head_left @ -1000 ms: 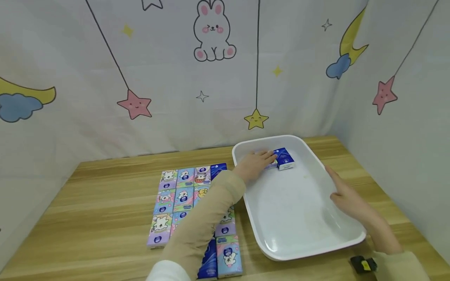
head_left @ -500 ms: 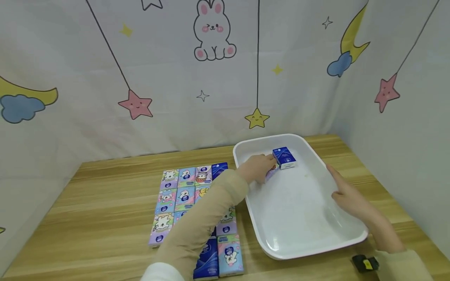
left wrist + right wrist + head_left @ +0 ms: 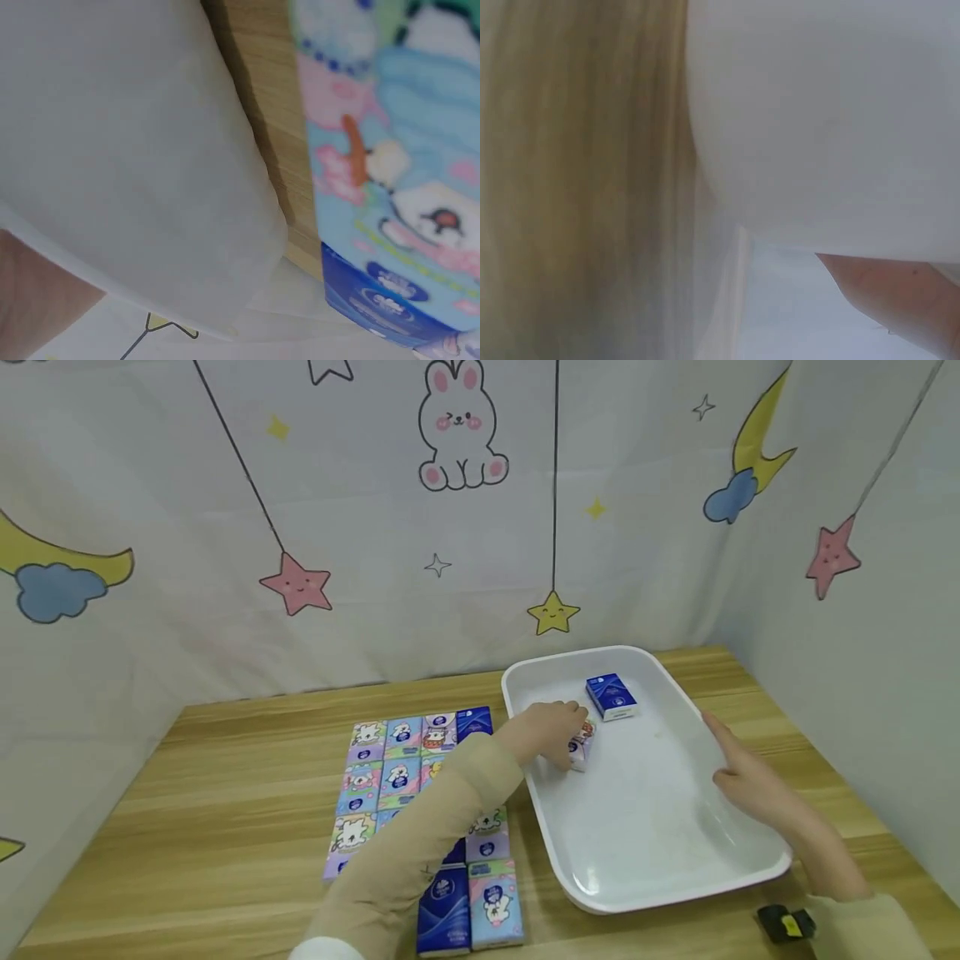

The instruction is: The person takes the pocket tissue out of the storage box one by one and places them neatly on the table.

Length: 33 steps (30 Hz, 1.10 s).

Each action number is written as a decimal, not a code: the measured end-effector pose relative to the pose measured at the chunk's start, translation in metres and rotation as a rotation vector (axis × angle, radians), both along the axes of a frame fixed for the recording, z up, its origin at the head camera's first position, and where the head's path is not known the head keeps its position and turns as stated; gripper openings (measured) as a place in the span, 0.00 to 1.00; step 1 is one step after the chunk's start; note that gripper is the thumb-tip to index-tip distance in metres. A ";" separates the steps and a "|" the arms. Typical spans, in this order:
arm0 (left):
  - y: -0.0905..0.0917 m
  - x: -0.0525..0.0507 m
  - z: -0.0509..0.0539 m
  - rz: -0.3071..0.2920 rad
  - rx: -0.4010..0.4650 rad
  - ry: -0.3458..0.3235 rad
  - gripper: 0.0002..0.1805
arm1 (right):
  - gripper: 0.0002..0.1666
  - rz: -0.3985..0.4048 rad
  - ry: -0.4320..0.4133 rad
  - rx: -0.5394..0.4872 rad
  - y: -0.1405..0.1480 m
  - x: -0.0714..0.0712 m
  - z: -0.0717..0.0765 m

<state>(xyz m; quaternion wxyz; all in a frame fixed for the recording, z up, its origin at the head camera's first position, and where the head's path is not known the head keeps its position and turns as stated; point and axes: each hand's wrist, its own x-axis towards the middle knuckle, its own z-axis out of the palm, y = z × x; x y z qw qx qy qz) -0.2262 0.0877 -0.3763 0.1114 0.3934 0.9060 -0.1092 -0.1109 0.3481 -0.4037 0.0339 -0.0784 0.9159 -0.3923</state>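
Note:
My left hand reaches inside the white tray, at its left side, and grips a small printed tissue pack. Fingers hide part of that pack. Apart from it, a dark blue tissue pack lies near the tray's far end. At the opposite side my right hand holds the rim, thumb over the inside and index finger stretched along the edge; its other fingers are hidden. The right wrist view shows the tray's white wall and part of a finger.
Left of the tray, rows of tissue packs lie side by side on the wooden table, partly under my left forearm. One cartoon pack looms close in the left wrist view. A printed curtain hangs behind.
My left hand has drawn the printed pack toward me, away from the blue pack, opening a gap between them. The right hand keeps its place on the rim.

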 end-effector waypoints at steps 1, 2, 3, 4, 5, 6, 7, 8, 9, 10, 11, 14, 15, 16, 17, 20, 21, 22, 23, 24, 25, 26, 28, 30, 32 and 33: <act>-0.002 0.001 0.000 -0.007 0.005 0.012 0.43 | 0.49 0.002 -0.003 -0.003 0.000 0.000 0.000; -0.004 0.002 0.000 -0.010 0.012 0.021 0.42 | 0.49 0.004 -0.003 -0.002 0.000 0.000 -0.001; -0.006 0.004 0.000 -0.010 0.022 0.027 0.43 | 0.49 0.006 -0.002 -0.004 0.000 0.000 -0.001; -0.007 0.005 0.001 -0.012 0.030 0.034 0.43 | 0.49 0.006 -0.003 -0.004 0.000 0.000 -0.001; -0.009 0.007 0.002 -0.011 0.041 0.039 0.44 | 0.49 0.007 -0.005 -0.006 0.000 0.000 -0.002; -0.010 0.009 0.002 -0.011 0.056 0.041 0.44 | 0.49 0.007 -0.005 -0.002 0.000 0.000 -0.002; -0.012 0.011 0.003 -0.013 0.071 0.044 0.45 | 0.49 0.009 -0.004 -0.003 0.000 0.001 -0.002; -0.013 0.013 0.003 -0.016 0.088 0.047 0.46 | 0.49 0.009 -0.002 0.000 -0.001 0.001 -0.002; -0.015 0.015 0.004 -0.019 0.111 0.050 0.47 | 0.49 0.009 -0.002 0.000 -0.001 0.001 -0.002; -0.016 0.017 0.005 -0.025 0.135 0.056 0.47 | 0.49 0.008 -0.001 0.001 -0.001 0.001 -0.002; -0.018 0.019 0.005 -0.033 0.161 0.061 0.47 | 0.49 0.009 -0.004 -0.005 -0.001 0.001 -0.002; -0.023 0.025 0.009 -0.058 0.220 0.089 0.46 | 0.49 0.005 -0.020 -0.013 -0.001 0.001 -0.002; -0.024 0.027 0.010 -0.062 0.235 0.096 0.46 | 0.49 0.005 -0.023 -0.013 -0.001 0.001 -0.001; -0.025 0.028 0.011 -0.066 0.245 0.106 0.46 | 0.49 0.005 -0.028 -0.012 -0.001 0.000 -0.001; -0.026 0.030 0.013 -0.067 0.253 0.114 0.47 | 0.49 0.003 -0.034 -0.009 -0.001 0.000 -0.001; -0.030 0.036 0.018 -0.065 0.271 0.127 0.48 | 0.50 0.003 -0.030 0.011 0.000 0.000 0.000; -0.031 0.038 0.020 -0.069 0.276 0.135 0.48 | 0.50 0.004 -0.029 0.011 0.000 0.000 0.000; -0.032 0.040 0.022 -0.075 0.280 0.148 0.48 | 0.50 0.005 -0.028 0.012 0.001 0.000 0.000; -0.034 0.043 0.025 -0.083 0.283 0.161 0.48 | 0.50 0.005 -0.030 0.012 0.001 0.000 0.000; -0.035 0.047 0.028 -0.096 0.280 0.180 0.48 | 0.50 0.007 -0.031 0.008 0.001 0.000 0.001; -0.037 0.050 0.031 -0.106 0.277 0.200 0.48 | 0.50 0.009 -0.030 0.004 0.001 0.000 0.001; -0.039 0.054 0.033 -0.119 0.272 0.225 0.48 | 0.50 0.009 -0.033 0.000 0.000 0.001 0.002; -0.044 0.062 0.039 -0.146 0.258 0.275 0.47 | 0.49 0.010 -0.038 -0.001 0.000 0.001 0.002; -0.048 0.070 0.042 -0.174 0.262 0.322 0.47 | 0.49 0.014 -0.040 -0.011 -0.001 0.001 0.003; -0.052 0.078 0.043 -0.202 0.286 0.362 0.47 | 0.49 0.017 -0.036 -0.014 0.000 0.001 0.002; -0.054 0.082 0.044 -0.213 0.301 0.376 0.47 | 0.49 0.017 -0.034 -0.013 -0.001 0.001 0.002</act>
